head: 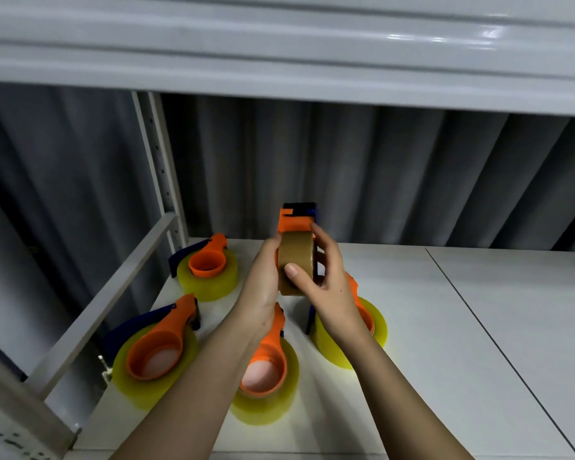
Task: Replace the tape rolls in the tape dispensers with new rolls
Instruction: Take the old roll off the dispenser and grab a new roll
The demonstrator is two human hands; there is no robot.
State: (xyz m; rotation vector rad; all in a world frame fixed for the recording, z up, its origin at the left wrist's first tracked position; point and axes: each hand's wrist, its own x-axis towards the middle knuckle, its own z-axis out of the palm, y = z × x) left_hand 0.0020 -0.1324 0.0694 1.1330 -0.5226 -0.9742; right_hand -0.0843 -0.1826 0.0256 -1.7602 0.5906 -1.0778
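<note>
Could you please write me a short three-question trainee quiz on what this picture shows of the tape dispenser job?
1. True or false: the brown tape roll sits in the dispenser held up in both hands.
2. How many dispensers loaded with yellowish clear rolls lie on the shelf? A) two B) four C) six
3. Fill in: on the brown roll's face rests the thumb of the ____ hand.

Key
1. True: the left hand and right hand hold it above the shelf.
2. B: back left, front left, front middle, and one partly hidden by the right forearm.
3. Right.
</note>
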